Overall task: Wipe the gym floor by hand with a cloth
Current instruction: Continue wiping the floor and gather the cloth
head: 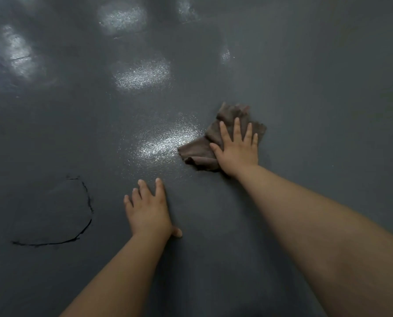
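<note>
Flat right hand [237, 149] on cloth [197, 152], floor [316, 88]

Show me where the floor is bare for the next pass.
Bare floor lies right of the cloth and ahead of it. Left hand and a curved crack crowd the near left; right hand presses the cloth.

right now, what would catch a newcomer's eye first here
The right hand pressed flat on a crumpled brown cloth, right of centre on the dark grey floor. Next, the left hand spread on the bare floor, and a curved black crack at lower left.
</note>
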`<move>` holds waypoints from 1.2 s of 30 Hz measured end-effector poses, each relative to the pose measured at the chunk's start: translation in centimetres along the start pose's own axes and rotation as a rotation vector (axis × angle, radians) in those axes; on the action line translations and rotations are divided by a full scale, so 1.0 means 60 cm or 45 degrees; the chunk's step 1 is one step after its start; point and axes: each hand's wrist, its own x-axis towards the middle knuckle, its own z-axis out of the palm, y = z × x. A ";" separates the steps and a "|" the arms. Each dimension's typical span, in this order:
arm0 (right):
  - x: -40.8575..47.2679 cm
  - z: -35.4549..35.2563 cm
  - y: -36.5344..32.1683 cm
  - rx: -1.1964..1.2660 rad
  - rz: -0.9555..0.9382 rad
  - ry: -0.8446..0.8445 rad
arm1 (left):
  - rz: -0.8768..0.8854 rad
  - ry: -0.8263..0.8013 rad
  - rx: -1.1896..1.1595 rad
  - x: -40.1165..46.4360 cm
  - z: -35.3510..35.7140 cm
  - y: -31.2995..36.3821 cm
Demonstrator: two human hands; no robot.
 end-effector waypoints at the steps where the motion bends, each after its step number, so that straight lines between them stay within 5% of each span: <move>1: -0.015 0.004 0.016 0.006 0.031 0.003 | 0.006 0.008 -0.006 0.000 0.000 -0.001; 10: -0.171 0.053 0.049 0.057 0.336 -0.014 | 0.172 0.208 -0.129 -0.036 0.049 -0.036; 17: -0.295 0.111 -0.080 -0.072 -0.170 -0.067 | 0.172 0.080 -0.104 -0.101 0.109 -0.080; 23: -0.338 0.118 -0.032 -0.181 -0.468 -0.106 | 0.175 0.032 -0.044 -0.141 0.139 -0.095; 31: -0.334 0.108 0.108 -0.094 0.197 -0.075 | 0.158 -0.032 -0.071 -0.189 0.171 -0.113; 36: -0.372 0.111 0.040 0.090 0.491 -0.112 | 0.099 -0.064 -0.159 -0.210 0.186 -0.133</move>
